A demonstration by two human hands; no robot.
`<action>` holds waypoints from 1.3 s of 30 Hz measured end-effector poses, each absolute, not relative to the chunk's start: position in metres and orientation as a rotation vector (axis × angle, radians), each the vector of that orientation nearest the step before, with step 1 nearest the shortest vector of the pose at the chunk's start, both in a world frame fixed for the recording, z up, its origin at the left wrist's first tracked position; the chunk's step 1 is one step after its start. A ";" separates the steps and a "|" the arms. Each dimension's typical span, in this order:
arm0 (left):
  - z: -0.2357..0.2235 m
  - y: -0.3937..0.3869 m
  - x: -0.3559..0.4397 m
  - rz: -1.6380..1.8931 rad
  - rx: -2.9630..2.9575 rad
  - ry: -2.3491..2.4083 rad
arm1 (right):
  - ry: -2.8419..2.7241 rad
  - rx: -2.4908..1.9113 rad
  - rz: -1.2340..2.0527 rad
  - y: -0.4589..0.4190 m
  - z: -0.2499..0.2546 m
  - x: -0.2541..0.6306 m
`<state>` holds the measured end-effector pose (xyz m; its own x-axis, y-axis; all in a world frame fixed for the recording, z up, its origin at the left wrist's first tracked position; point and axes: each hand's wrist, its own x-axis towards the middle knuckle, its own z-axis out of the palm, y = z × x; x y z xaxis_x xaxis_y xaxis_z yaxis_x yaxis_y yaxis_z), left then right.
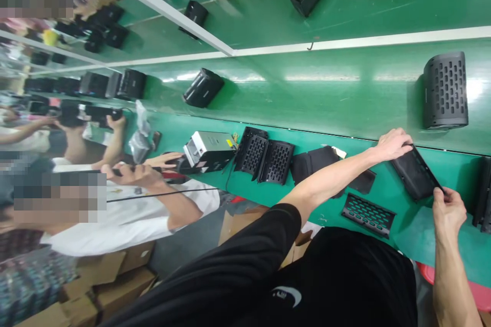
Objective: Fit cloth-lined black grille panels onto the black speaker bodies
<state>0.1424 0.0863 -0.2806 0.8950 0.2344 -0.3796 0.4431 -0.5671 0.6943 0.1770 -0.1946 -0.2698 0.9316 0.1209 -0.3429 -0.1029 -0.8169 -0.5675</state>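
Both hands hold a black speaker panel [416, 173] by opposite edges: the left hand [393, 145] clasps its upper edge, the right hand [445, 212] pinches its lower corner. A perforated black grille [368, 214] lies just beside the grip on the green table [385, 189], with a narrow strip of open surface between. A black perforated speaker [445, 89] sits beyond the table's dark edge.

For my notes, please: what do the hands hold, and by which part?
The left hand and right hand hold a black panel at both ends of one long edge.

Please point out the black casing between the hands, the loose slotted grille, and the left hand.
Black casing [416, 173]: head view, flat face.
Slotted grille [368, 214]: head view, central slots.
Left hand [393, 145]: head view, back of hand.
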 end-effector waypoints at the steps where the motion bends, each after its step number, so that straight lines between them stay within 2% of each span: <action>1: -0.278 0.089 0.139 -0.289 2.124 0.491 | -0.009 -2.453 0.505 -0.193 -0.268 0.179; 7: -0.238 0.099 0.088 -0.303 1.332 0.560 | 0.265 -1.834 0.735 -0.182 -0.232 0.179; 12: -0.215 0.093 0.051 -0.194 1.009 0.572 | 0.233 -1.682 0.760 -0.175 -0.207 0.170; 22: -0.207 0.082 0.034 -0.107 1.056 0.611 | 0.224 -1.672 0.763 -0.180 -0.204 0.165; 39: -0.239 0.089 0.052 -0.192 1.155 0.648 | 0.235 -1.632 0.724 -0.183 -0.236 0.177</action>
